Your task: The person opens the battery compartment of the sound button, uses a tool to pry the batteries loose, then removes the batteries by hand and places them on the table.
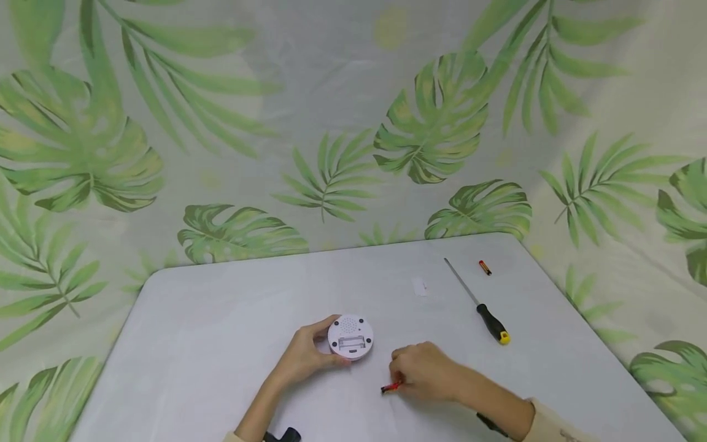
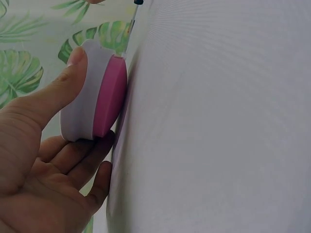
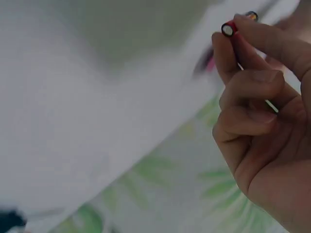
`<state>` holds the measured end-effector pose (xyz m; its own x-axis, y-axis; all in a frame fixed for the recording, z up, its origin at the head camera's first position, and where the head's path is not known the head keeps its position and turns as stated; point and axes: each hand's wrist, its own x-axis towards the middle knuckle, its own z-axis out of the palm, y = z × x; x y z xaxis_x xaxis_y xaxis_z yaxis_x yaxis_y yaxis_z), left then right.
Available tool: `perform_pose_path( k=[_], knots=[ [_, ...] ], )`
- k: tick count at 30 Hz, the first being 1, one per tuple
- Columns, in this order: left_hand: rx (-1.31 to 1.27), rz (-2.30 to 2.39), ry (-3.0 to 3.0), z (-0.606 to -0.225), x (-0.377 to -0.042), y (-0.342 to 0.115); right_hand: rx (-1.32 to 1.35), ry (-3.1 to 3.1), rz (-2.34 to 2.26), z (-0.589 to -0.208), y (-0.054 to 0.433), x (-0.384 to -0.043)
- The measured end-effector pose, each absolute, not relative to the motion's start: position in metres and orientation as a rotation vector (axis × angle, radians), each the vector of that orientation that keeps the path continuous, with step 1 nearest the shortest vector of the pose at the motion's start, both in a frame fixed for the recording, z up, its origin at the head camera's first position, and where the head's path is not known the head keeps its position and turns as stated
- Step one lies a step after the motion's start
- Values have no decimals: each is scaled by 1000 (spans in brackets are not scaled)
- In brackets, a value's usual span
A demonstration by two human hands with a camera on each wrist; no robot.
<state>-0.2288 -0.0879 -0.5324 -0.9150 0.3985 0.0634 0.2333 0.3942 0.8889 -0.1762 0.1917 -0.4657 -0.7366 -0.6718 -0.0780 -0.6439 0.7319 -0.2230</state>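
A round device point(image 1: 350, 337), white with a pink part visible in the left wrist view, lies with its underside up on the table. Speaker holes, dark feet and an uncovered battery compartment show on that face. My left hand point(image 1: 305, 356) holds it by the rim, thumb on the near side and fingers on the far side. To the right of the device, my right hand point(image 1: 428, 371) pinches a small red and black battery point(image 1: 390, 387) between thumb and fingertips. In the right wrist view the same battery point(image 3: 228, 29) shows its pale end; the thumb covers its middle.
A screwdriver point(image 1: 488, 322) with a black and yellow handle lies at the right of the white table point(image 1: 221, 331). Another battery point(image 1: 485, 267) sits near its tip. A small white piece point(image 1: 420, 286) lies behind the hands. Leaf-print cloth point(image 1: 331, 178) hangs behind the table.
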Motion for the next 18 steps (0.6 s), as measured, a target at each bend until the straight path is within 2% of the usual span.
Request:
perform_pose_path(
  k=[4,9,14,18],
  knots=[
    [567,1561,2469,-532,-230,-88,-876,2888,-398,-438,257,-218],
    [562,1558,2468,-533,-230,-88,-418,3074,-538,-418,352,-282],
    [566,1548,2477,-535,-230,-89,59,3179,-592,-435,426,-325],
    [569,1550,2459,-533,-230,-89,243,3122,-583,-457,449,-341]
  ],
)
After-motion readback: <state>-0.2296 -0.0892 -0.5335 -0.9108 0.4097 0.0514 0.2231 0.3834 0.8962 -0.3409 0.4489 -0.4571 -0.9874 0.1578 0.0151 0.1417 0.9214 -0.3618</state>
